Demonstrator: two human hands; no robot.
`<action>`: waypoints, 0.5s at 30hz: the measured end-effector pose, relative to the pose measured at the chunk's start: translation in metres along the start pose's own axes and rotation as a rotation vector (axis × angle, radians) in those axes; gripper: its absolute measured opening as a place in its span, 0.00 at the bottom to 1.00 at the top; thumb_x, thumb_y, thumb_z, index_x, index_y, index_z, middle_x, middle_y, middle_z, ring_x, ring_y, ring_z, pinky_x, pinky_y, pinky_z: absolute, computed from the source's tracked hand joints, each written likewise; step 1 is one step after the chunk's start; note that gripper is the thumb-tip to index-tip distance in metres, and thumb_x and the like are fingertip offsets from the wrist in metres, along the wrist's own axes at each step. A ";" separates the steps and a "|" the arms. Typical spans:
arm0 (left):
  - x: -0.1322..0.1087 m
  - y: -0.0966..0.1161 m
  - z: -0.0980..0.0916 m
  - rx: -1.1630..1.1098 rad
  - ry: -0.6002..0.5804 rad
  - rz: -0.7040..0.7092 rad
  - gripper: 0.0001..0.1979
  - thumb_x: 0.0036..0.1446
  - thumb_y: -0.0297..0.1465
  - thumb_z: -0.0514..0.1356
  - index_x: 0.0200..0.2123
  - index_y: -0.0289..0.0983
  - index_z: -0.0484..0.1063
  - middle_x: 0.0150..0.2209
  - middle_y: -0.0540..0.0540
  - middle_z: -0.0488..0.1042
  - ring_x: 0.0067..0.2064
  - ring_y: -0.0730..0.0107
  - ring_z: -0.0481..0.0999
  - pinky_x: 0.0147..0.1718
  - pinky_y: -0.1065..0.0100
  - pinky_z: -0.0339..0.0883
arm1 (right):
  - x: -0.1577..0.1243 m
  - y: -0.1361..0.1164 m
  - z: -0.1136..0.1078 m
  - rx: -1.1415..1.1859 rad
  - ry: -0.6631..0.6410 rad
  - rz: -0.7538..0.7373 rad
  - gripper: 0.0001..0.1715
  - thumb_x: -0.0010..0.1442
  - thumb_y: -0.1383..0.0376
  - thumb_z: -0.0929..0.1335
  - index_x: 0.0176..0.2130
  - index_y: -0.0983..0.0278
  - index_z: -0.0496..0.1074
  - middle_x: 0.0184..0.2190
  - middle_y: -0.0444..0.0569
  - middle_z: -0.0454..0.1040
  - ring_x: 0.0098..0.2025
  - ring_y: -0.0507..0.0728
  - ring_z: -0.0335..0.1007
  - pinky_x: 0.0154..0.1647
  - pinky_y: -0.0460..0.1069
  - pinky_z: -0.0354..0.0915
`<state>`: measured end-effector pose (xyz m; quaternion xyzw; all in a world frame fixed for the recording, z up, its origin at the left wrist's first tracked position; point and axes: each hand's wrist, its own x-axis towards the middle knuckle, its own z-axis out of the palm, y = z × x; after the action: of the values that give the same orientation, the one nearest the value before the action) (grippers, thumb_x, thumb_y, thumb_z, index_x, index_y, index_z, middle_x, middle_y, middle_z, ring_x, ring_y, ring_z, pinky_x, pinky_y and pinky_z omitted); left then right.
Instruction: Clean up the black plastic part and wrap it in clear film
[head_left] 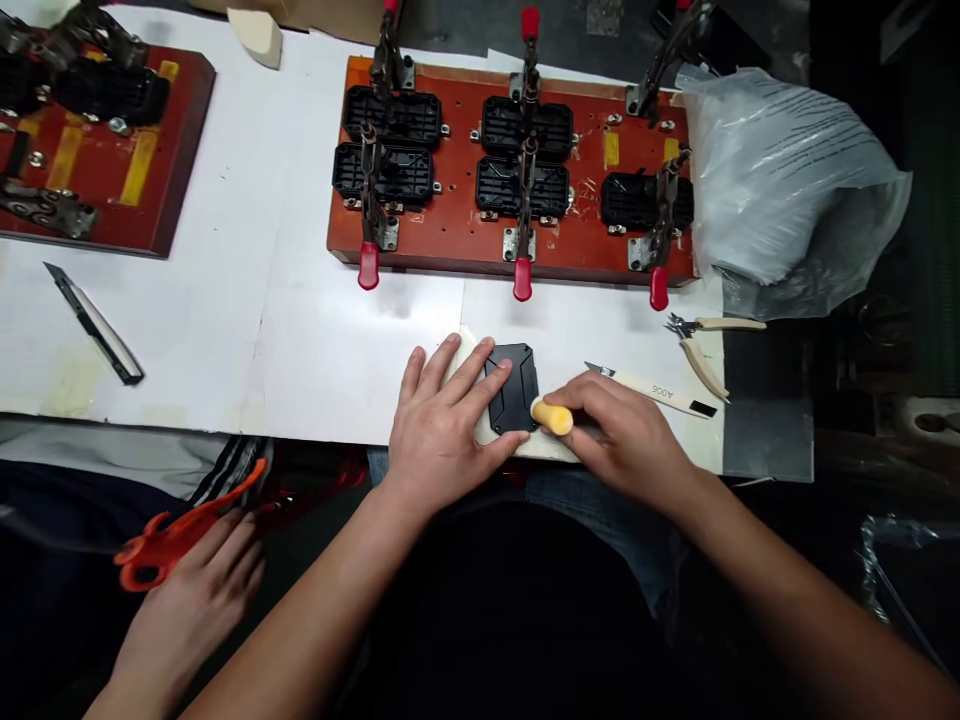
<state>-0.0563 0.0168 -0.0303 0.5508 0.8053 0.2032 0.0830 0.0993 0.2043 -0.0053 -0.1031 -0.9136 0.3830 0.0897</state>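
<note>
Left hand (439, 430) flat on black part (514, 385), right hand (622, 435) gripping half-hidden yellow-handled tool (553, 417)

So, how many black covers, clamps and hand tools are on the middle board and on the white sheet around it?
Covers on the board: 5
Cover under the left hand: 1
Clamps: 6
Knives: 2
Cutters: 1
Yellow-handled tool in the right hand: 1
Total: 16
</note>
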 end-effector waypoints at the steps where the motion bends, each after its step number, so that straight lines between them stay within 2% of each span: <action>1: 0.000 0.000 0.000 0.001 0.005 0.002 0.38 0.60 0.51 0.68 0.69 0.45 0.66 0.74 0.48 0.62 0.77 0.44 0.56 0.76 0.38 0.45 | 0.000 -0.001 0.000 0.004 -0.008 -0.004 0.14 0.68 0.73 0.68 0.51 0.58 0.72 0.45 0.47 0.78 0.45 0.58 0.76 0.45 0.51 0.70; 6: 0.001 0.001 0.000 -0.002 0.033 -0.009 0.36 0.61 0.49 0.68 0.69 0.45 0.67 0.74 0.46 0.64 0.77 0.43 0.56 0.75 0.37 0.46 | 0.014 0.004 0.000 -0.085 0.108 -0.001 0.14 0.66 0.74 0.71 0.48 0.60 0.73 0.45 0.48 0.77 0.45 0.59 0.75 0.43 0.52 0.68; 12: 0.000 0.001 -0.001 -0.023 0.004 -0.001 0.38 0.60 0.50 0.68 0.69 0.45 0.67 0.74 0.47 0.63 0.77 0.44 0.56 0.76 0.39 0.44 | -0.007 -0.007 -0.001 -0.015 -0.035 -0.018 0.15 0.69 0.75 0.67 0.51 0.60 0.72 0.46 0.48 0.77 0.48 0.57 0.75 0.48 0.50 0.70; 15: 0.000 0.001 0.000 -0.011 0.017 -0.014 0.38 0.60 0.50 0.68 0.70 0.45 0.66 0.74 0.47 0.62 0.77 0.44 0.56 0.76 0.39 0.43 | -0.004 -0.010 0.002 -0.052 -0.017 -0.045 0.13 0.68 0.75 0.68 0.50 0.61 0.72 0.45 0.48 0.76 0.46 0.57 0.75 0.45 0.51 0.70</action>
<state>-0.0558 0.0171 -0.0296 0.5430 0.8087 0.2114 0.0806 0.1012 0.1949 0.0006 -0.0814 -0.9261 0.3579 0.0877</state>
